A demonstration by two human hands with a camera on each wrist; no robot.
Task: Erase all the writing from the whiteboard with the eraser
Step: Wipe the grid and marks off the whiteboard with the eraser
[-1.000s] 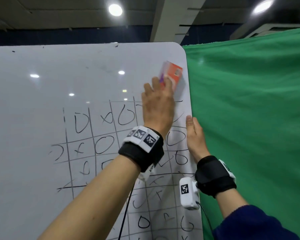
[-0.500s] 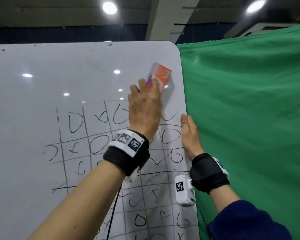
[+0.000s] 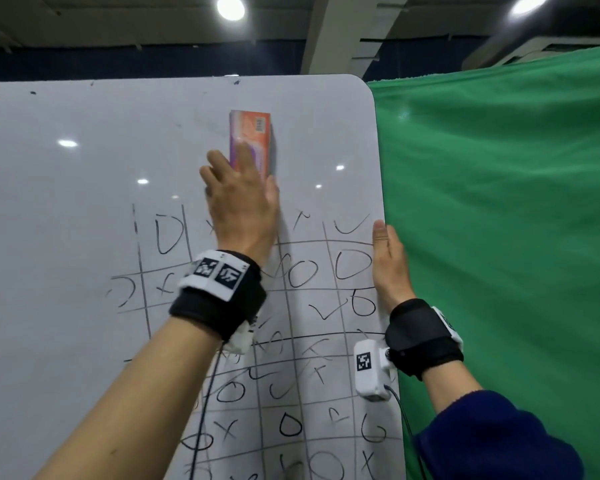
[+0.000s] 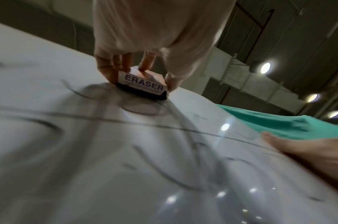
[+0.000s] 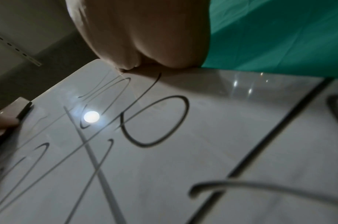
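Observation:
A white whiteboard (image 3: 84,237) stands upright before me, with a black grid of O, X and tick marks (image 3: 302,271) over its lower right part. My left hand (image 3: 243,202) grips an orange eraser (image 3: 252,140) and presses it flat on the board above the grid. The left wrist view shows the fingers (image 4: 110,71) pinching the eraser (image 4: 143,84) by its sides, its dark pad on the board (image 4: 87,166). My right hand (image 3: 390,268) holds the board's right edge, thumb on the front; its other fingers are hidden. The right wrist view shows that hand (image 5: 145,37) at the board (image 5: 183,151) edge.
A green cloth (image 3: 499,237) hangs right behind and beside the board's right edge. Ceiling lights (image 3: 231,6) shine above. The board's upper and left areas carry only faint smudges.
My left hand slid the eraser left along the top of the grid and turned it upright; the top line near the right edge is wiped. The right hand kept its hold.

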